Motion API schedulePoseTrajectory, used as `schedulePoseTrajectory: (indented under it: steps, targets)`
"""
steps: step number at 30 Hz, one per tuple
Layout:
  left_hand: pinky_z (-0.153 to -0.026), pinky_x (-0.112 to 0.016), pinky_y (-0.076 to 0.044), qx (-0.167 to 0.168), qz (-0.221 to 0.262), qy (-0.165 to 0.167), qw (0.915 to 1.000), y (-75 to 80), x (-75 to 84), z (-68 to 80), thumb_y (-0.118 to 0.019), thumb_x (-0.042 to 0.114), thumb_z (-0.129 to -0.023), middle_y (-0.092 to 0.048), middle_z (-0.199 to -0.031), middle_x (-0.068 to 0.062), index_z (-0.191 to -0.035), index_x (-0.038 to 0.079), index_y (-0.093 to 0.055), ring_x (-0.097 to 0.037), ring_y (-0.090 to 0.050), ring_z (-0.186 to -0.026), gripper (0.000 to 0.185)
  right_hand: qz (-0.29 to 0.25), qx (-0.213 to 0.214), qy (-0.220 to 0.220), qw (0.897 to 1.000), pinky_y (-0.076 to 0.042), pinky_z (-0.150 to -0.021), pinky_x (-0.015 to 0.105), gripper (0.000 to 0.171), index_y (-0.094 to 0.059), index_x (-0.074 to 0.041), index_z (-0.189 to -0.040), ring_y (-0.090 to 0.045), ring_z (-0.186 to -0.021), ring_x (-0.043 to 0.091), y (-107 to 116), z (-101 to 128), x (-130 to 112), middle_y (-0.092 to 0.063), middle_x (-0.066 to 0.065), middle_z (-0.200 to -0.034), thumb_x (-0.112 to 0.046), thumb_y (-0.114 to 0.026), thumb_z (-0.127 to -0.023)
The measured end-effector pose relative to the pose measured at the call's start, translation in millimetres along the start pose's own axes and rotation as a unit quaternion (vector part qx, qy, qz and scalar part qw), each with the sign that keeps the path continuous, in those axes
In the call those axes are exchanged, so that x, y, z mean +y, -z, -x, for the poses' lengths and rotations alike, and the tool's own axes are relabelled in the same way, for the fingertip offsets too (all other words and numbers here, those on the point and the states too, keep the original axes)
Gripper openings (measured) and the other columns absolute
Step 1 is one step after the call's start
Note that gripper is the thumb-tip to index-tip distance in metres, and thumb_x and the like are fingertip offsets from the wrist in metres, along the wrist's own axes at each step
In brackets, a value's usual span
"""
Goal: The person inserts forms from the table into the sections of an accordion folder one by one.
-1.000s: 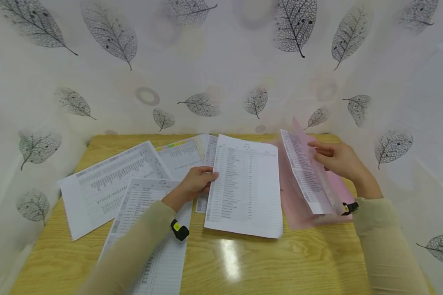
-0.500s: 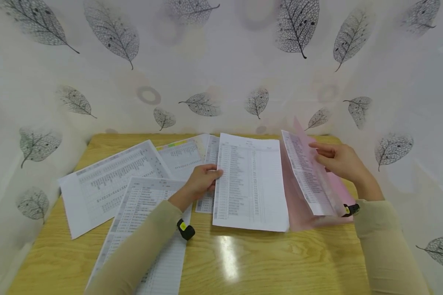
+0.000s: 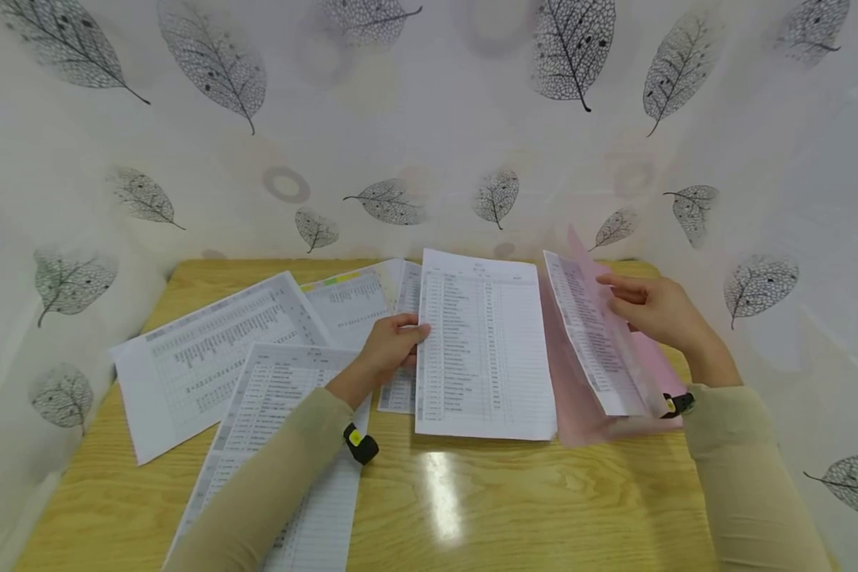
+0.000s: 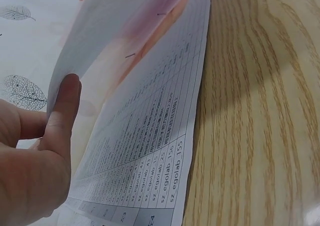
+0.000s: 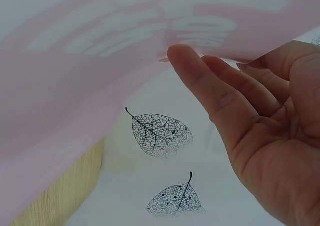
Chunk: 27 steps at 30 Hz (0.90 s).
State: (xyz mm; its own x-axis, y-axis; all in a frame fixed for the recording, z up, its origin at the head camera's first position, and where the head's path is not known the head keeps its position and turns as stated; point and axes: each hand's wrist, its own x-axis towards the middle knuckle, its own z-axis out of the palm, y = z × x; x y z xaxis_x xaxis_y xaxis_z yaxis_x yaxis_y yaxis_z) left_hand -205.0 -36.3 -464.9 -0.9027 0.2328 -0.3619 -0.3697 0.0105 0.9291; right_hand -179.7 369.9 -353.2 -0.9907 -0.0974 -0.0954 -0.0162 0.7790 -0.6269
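Sheet (image 3: 486, 349) pinched by left hand (image 3: 389, 349), beside pink folder (image 3: 579, 397).

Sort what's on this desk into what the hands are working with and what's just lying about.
In hand: printed sheet, pinched at its edge by the left hand; pink folder, flap held up by the right hand.
Lying about: loose printed sheets; wooden table.

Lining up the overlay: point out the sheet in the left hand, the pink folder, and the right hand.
sheet (image 3: 486, 349), head view, middle of the printed page.
pink folder (image 3: 579, 397), head view, lower flap lying on the table.
right hand (image 3: 658, 311), head view, back of the hand.
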Motion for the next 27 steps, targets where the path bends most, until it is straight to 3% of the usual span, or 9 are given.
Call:
schedulePoseTrajectory:
  steps: [8, 16, 23, 27]
  targets:
    - [-0.060, -0.022, -0.060, 0.009, 0.018, 0.004, 0.9998, 7.5, -2.8, -2.3, -0.066, 0.015, -0.105, -0.074, -0.124, -0.024, -0.141, 0.000, -0.059, -0.012, -0.075, -0.074, 0.040, 0.005, 0.001, 0.003, 1.000, -0.062, -0.069, 0.021, 0.049, -0.057, -0.009, -0.152, -0.053, -0.094, -0.025, 0, 1, -2, -0.061, 0.028, -0.143, -0.023, -0.063, -0.105]
    - [-0.057, -0.020, -0.055, -0.008, -0.005, -0.011, 0.9999, -2.5, -2.1, -3.6, -0.066, 0.016, -0.105, -0.077, -0.116, -0.021, -0.140, 0.001, -0.062, -0.013, -0.074, -0.074, 0.038, 0.001, -0.002, -0.005, 1.000, -0.062, -0.070, 0.021, 0.049, -0.057, -0.008, -0.152, -0.059, -0.101, -0.017, -2, 0, 0, -0.060, 0.027, -0.144, -0.022, -0.063, -0.105]
    - [-0.062, -0.023, -0.060, 0.001, -0.006, -0.016, 0.9999, -5.8, 0.0, -3.9, -0.066, 0.017, -0.105, -0.075, -0.122, -0.023, -0.141, 0.002, -0.062, -0.015, -0.075, -0.078, 0.039, 0.003, 0.001, -0.003, 1.000, -0.061, -0.068, 0.020, 0.049, -0.057, -0.007, -0.152, -0.051, -0.094, -0.027, -1, 0, 0, -0.060, 0.028, -0.142, -0.021, -0.062, -0.105]
    - [-0.064, -0.024, -0.061, 0.013, -0.002, -0.015, 0.9998, -5.6, 2.0, -3.5, -0.067, 0.017, -0.105, -0.075, -0.122, -0.021, -0.140, 0.003, -0.063, -0.016, -0.076, -0.079, 0.038, 0.009, 0.003, 0.002, 1.000, -0.061, -0.068, 0.020, 0.049, -0.057, -0.007, -0.151, -0.052, -0.094, -0.026, 1, 2, -2, -0.062, 0.028, -0.140, -0.022, -0.063, -0.105]
